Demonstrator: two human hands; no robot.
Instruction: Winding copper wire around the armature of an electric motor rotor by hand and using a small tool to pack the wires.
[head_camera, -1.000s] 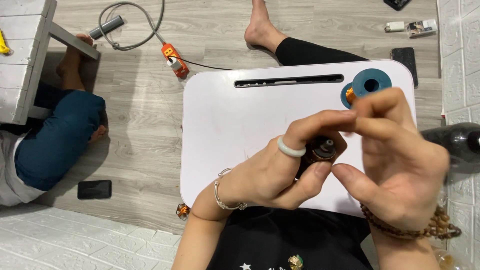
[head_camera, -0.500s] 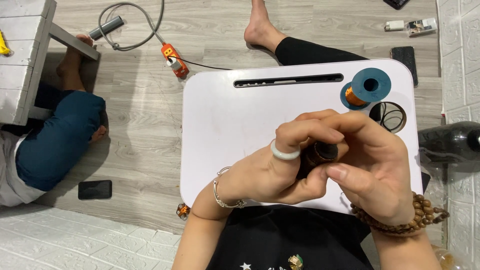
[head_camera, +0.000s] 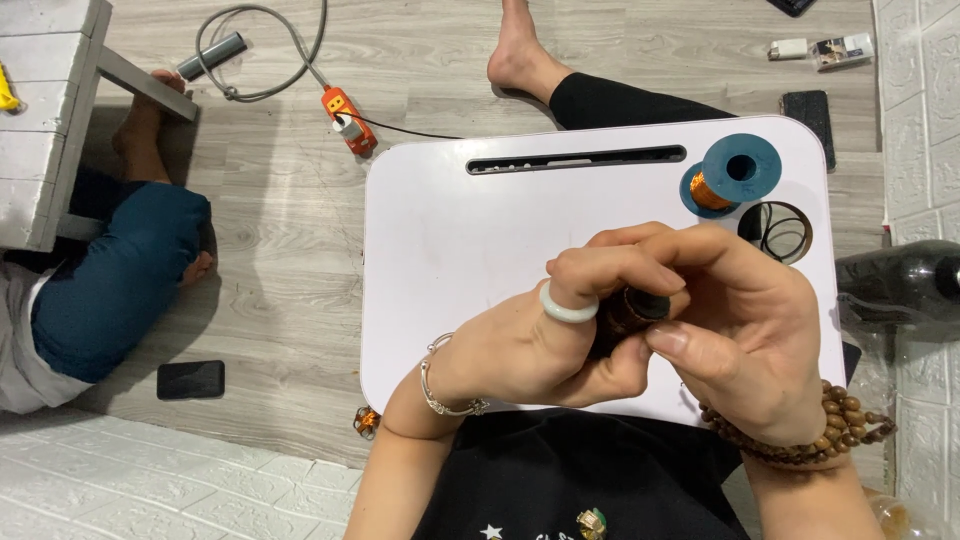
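A small dark cylindrical part wound with copper-coloured wire (head_camera: 628, 310) sat at the centre-right of the frame, pinched between both hands over the white plastic lap table (head_camera: 450, 250). The left hand (head_camera: 540, 340), wearing a pale jade ring, closed its fingers over the part from the left; the right hand (head_camera: 740, 330), with a brown bead bracelet, pressed thumb and fingers onto it from the right, hiding most of it. At the table's upper right stood a blue spool of copper wire (head_camera: 728, 176), just beside a black wire ring (head_camera: 783, 231). An orange power strip (head_camera: 347, 118) lay on the wooden floor at upper left. A black phone (head_camera: 191, 379) lay at lower left.
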